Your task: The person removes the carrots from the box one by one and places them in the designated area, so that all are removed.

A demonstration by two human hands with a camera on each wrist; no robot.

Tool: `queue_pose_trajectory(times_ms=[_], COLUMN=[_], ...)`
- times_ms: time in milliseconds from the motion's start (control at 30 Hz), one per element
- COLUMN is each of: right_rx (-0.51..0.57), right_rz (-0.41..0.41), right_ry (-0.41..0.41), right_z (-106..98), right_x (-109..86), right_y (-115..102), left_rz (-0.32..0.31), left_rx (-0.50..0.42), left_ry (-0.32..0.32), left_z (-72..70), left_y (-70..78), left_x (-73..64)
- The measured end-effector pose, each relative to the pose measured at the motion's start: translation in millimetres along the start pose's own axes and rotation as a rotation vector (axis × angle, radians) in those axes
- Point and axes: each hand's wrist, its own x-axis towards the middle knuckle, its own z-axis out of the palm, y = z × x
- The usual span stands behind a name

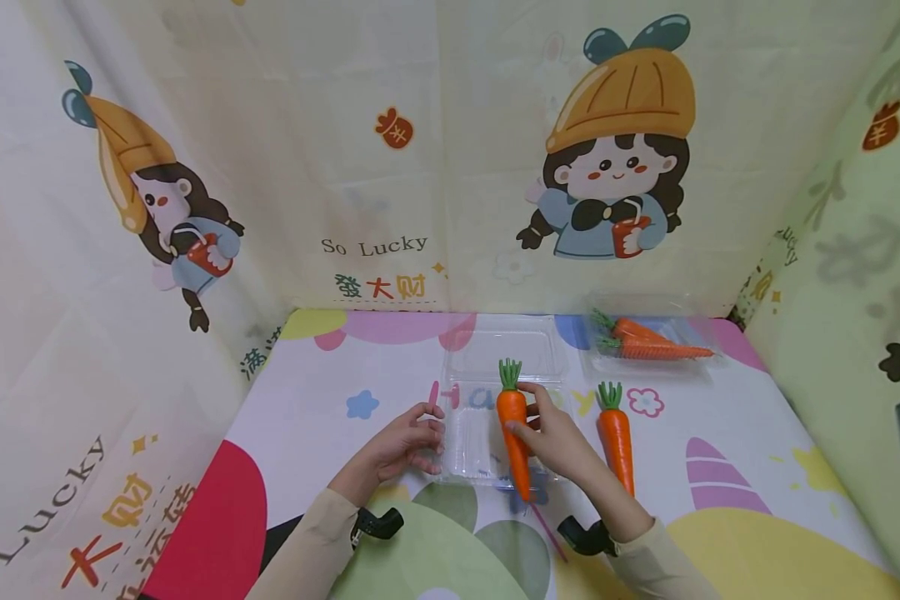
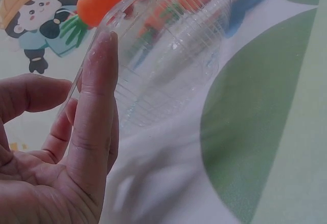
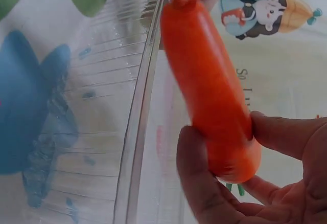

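Note:
My right hand (image 1: pixel 558 437) holds an orange toy carrot (image 1: pixel 513 412) with a green top, thumb on one side and fingers on the other. The carrot is tilted over a clear plastic box (image 1: pixel 457 437) whose hinged lid (image 1: pixel 504 346) lies back, away from me. In the right wrist view, the carrot (image 3: pixel 204 75) hangs beside the box rim (image 3: pixel 137 116), its tip pointing up in the frame. At the box's left edge, my left hand (image 1: pixel 401 442) pinches the rim between thumb and fingers. Through the ribbed wall (image 2: pixel 163 81), orange and green show in the left wrist view.
Another toy carrot (image 1: pixel 617 437) lies on the table to the right, beside my right forearm. At the back right stands a second clear box (image 1: pixel 607 358) with carrots inside. Printed curtains (image 1: pixel 450 192) enclose the back and sides of the patterned table (image 1: pixel 307 392).

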Motion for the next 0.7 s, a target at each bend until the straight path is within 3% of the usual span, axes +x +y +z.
queue_pose_trajectory(times_ms=[233,700], right_rx=[0.118,0.145], right_rz=[0.047,0.049], right_ry=[-0.001,-0.008], right_z=[-2.9,-8.7], right_x=[-0.2,-4.0], right_y=[-2.4,4.5], left_rz=[0.003,0.002], left_rx=[0.006,0.012], left_ry=[0.001,0.002], left_z=[0.3,-0.8], left_y=[0.2,-0.2], left_x=[-0.5,0.2])
